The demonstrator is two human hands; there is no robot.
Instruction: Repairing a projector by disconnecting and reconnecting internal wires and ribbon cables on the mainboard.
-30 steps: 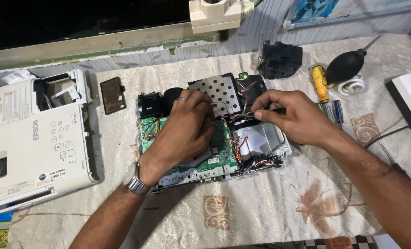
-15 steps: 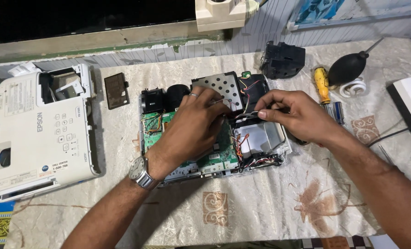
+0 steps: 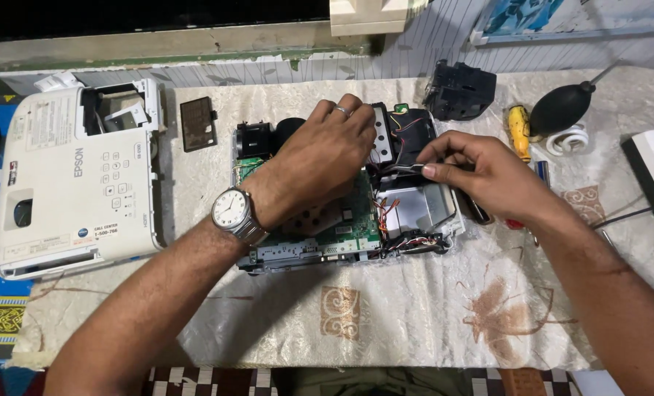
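Right now the opened projector chassis (image 3: 342, 220) lies at the middle of the cloth-covered table (image 3: 386, 323), directly beneath both hands. Over its upper middle the left hand (image 3: 320, 158) rests palm down, fingers curled together onto the perforated metal plate (image 3: 380, 136); whether they grip anything underneath I cannot tell. A wristwatch (image 3: 232, 210) sits on that wrist, above the green circuit board (image 3: 345, 227). From the right side, the right hand (image 3: 481, 172) has thumb and fingers pinched together on a thin wire or strip (image 3: 400, 169) over the chassis's pale right compartment. Well apart to the left lies the white top cover (image 3: 70, 183); a yellow-handled screwdriver (image 3: 519, 130) and black air blower (image 3: 561, 108) lie to the right.
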